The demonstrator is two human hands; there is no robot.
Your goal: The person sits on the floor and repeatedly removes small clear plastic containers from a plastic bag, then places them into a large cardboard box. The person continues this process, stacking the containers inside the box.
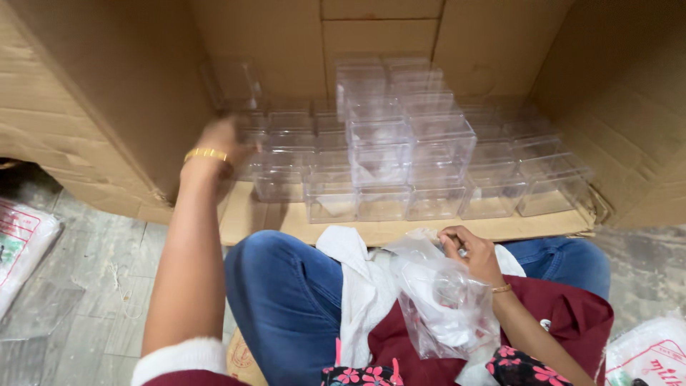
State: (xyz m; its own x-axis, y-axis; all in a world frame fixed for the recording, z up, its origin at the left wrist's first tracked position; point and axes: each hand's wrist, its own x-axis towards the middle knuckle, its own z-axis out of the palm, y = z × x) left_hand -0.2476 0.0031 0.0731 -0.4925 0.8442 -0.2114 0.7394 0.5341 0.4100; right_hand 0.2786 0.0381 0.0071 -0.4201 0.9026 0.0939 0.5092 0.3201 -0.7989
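Observation:
My left hand [219, 141], blurred and wearing a gold bangle, reaches into a large cardboard carton [128, 78] lying on its side. It touches the clear plastic boxes [286, 154] at the left of the stack; whether it grips one I cannot tell. Several clear square boxes [411, 150] stand stacked in rows inside the carton. My right hand [468, 251] rests on my lap, fingers pinching the top of a clear plastic bag [446, 304] that lies on a white cloth [361, 293].
My knees in blue jeans [286, 293] sit just before the carton's open flap [400, 229]. Printed plastic bags lie on the grey floor at left [18, 246] and lower right [647, 354].

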